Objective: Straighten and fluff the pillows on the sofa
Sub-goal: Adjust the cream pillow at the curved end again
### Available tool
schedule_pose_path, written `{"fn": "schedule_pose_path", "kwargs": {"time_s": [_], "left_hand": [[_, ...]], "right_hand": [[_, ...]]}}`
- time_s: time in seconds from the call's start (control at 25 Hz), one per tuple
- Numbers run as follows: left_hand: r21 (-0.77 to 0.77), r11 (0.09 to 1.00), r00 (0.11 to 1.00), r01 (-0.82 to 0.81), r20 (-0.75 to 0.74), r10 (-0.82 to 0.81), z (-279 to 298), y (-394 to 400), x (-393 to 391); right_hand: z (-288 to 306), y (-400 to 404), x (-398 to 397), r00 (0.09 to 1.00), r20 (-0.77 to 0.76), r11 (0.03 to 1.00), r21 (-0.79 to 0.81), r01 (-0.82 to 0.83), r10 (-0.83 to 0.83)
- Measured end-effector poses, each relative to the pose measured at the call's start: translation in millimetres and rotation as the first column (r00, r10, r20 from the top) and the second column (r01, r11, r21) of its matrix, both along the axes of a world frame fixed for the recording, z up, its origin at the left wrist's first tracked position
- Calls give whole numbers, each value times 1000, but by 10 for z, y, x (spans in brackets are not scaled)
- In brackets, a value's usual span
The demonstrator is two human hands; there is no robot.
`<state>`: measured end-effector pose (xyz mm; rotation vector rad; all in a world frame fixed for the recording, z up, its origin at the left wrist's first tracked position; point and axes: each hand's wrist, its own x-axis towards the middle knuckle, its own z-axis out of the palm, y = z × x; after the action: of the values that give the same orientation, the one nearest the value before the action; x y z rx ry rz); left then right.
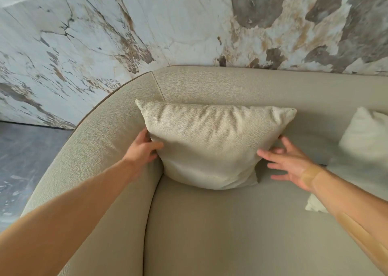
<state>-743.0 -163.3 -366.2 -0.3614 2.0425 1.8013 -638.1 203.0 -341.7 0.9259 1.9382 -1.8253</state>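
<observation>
A square beige textured pillow (210,145) stands upright in the left corner of the beige sofa (220,229), leaning against the backrest. My left hand (142,149) grips the pillow's left edge, thumb on the front and fingers behind it. On the other side, my right hand (291,164) is open with fingers spread, its fingertips touching the pillow's right edge. A second, paler pillow (365,147) lies at the right, blurred and partly behind my right forearm.
The sofa's curved armrest (90,156) wraps round on the left. A marble-patterned wall (147,28) rises just behind the backrest. Grey floor (25,156) shows at the far left. The seat cushion stretches in front of the pillow.
</observation>
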Motion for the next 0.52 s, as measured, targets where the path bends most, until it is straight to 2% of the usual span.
{"fn": "schedule_pose_path", "kwargs": {"time_s": [0.08,0.28,0.52], "left_hand": [[-45,994,994,101,49,-98,-99,80,67],[-298,951,993,84,-50,-103,-112,218,-20],[-377,915,983,145,-50,-176,-151,261,-42]], "right_hand": [[-124,-132,-7,1000,-8,1000,7,12,-12],[-222,-208,-174,987,-107,986,96,133,-123],[-254,-109,-144,991,-66,981,154,121,-112]]}}
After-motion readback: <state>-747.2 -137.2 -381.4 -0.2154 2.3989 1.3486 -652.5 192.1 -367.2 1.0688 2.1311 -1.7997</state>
